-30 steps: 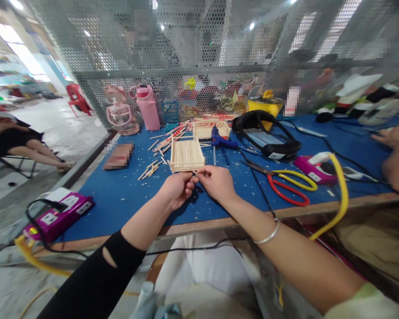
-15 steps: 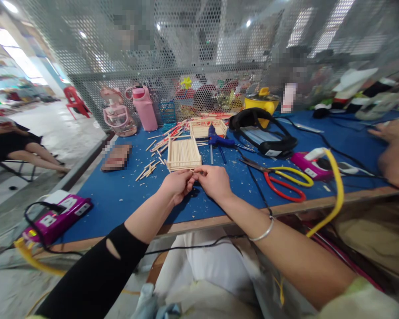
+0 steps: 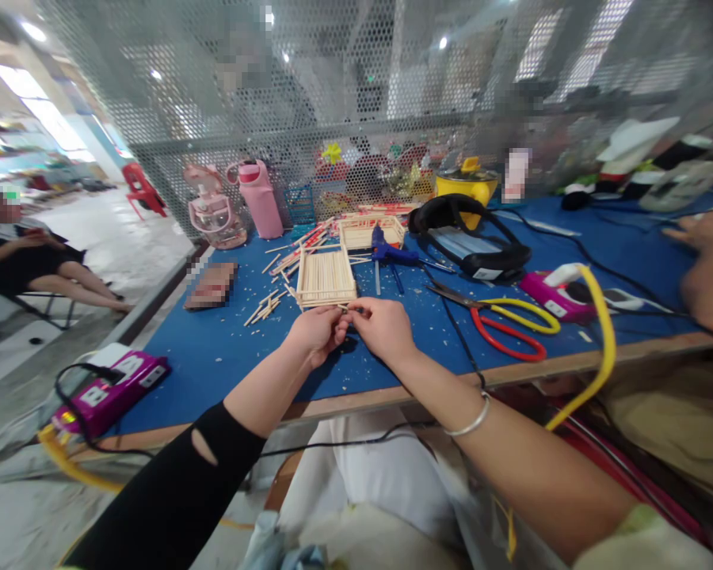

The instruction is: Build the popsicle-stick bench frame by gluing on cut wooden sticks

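Observation:
My left hand (image 3: 317, 334) and my right hand (image 3: 385, 326) meet fingertip to fingertip over the blue table, both pinching a small wooden stick (image 3: 343, 307). Just beyond them lies a tray-like frame of glued sticks (image 3: 326, 275), its near edge close to my fingers. Behind it sits a second stick frame (image 3: 368, 234). A blue glue gun (image 3: 392, 250) rests right of the frames. Loose short sticks (image 3: 265, 307) are scattered to the left, and longer red-and-white ones (image 3: 312, 237) lie behind.
Scissors (image 3: 508, 324), a black head strap (image 3: 475, 241) and a purple power strip (image 3: 558, 294) are on the right. Another purple strip (image 3: 112, 388), a phone-like slab (image 3: 211, 286) and pink bottles (image 3: 260, 198) are left. Another person's hand (image 3: 710, 269) is far right. Metal mesh stands behind.
The camera view has shifted slightly. My hands stay together at the frame's near edge, with the stick still between them; the frame sits slightly farther left relative to my fingers.

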`<state>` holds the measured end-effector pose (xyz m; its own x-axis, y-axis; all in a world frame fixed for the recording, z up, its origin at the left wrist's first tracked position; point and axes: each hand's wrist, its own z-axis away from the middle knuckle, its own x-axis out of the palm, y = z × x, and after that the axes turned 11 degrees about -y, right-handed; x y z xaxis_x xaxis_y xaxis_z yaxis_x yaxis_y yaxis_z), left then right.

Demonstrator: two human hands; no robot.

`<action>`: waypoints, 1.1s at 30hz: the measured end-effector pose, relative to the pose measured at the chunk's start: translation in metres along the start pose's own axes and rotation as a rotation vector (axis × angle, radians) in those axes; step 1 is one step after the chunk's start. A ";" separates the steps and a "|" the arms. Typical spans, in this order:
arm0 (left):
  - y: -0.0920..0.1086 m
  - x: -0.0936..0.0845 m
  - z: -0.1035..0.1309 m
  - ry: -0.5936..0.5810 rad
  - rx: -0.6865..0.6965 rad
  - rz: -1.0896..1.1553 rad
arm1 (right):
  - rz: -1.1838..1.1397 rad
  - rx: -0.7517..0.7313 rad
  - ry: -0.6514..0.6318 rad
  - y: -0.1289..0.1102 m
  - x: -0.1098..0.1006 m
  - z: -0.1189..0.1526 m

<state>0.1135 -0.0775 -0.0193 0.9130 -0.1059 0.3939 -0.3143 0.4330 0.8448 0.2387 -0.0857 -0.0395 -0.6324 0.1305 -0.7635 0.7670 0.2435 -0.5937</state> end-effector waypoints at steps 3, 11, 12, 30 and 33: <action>0.000 0.002 0.003 -0.003 0.006 0.007 | 0.037 -0.020 -0.001 -0.001 0.000 0.000; 0.001 0.003 0.013 0.014 0.022 0.015 | 0.049 -0.059 -0.008 -0.004 -0.001 0.000; 0.001 0.003 0.014 0.018 0.022 0.010 | 0.042 -0.059 -0.004 -0.005 -0.001 0.000; 0.032 -0.070 0.007 0.096 0.414 -1.093 | 0.024 -0.067 -0.223 0.006 -0.040 -0.018; 0.042 -0.063 0.010 0.133 0.494 -1.008 | -0.015 -0.110 -0.243 0.002 -0.053 -0.027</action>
<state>0.0400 -0.0619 -0.0052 0.8193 -0.0973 -0.5650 0.5399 -0.2005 0.8175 0.2705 -0.0658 0.0067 -0.5889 -0.1048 -0.8014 0.7331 0.3480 -0.5843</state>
